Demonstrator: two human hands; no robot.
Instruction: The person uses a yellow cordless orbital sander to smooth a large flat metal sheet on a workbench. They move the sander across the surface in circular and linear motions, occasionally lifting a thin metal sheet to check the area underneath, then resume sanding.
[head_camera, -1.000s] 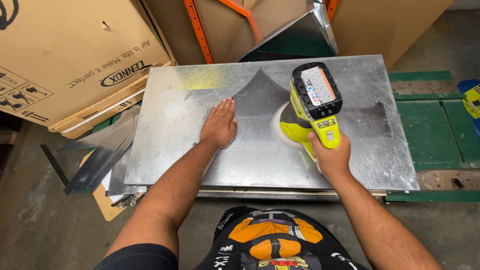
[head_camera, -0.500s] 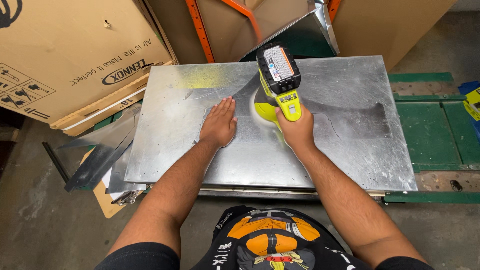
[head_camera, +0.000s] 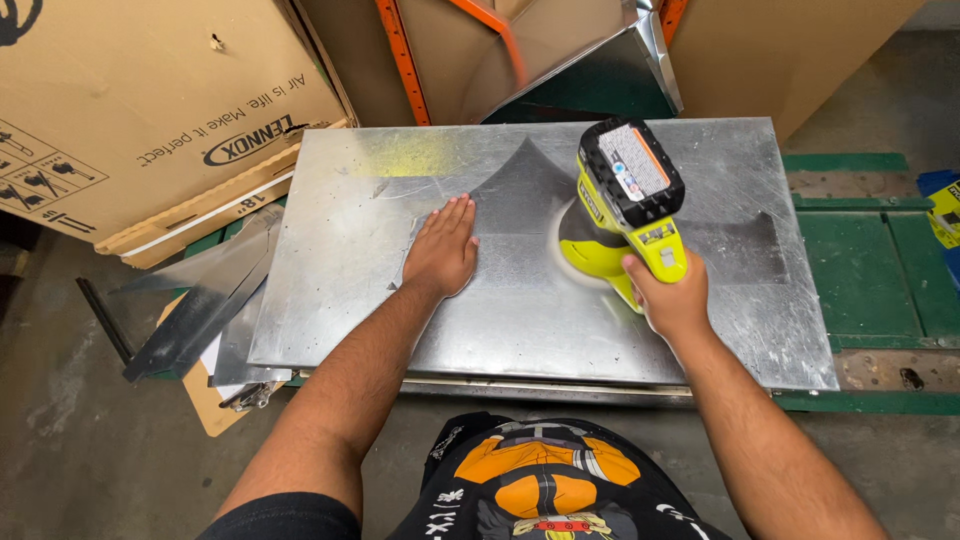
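A large galvanised metal sheet (head_camera: 340, 260) lies flat in front of me. My left hand (head_camera: 442, 248) presses palm-down on it, fingers together, left of centre. My right hand (head_camera: 668, 296) grips the handle of a lime-green cordless sander (head_camera: 622, 210) with a black battery pack on top. The sander's round pad rests on the sheet just right of my left hand, near the sheet's middle.
A big cardboard box (head_camera: 130, 110) stands at the left rear. Folded sheet-metal ducting (head_camera: 600, 70) and orange racking posts (head_camera: 398, 60) are behind the sheet. Metal offcuts (head_camera: 200, 300) lie at the left edge. A green pallet-like surface (head_camera: 880, 270) extends to the right.
The sander went from the right to the sheet's upper middle, then back right and nearer me. My left hand has stayed flat in place.
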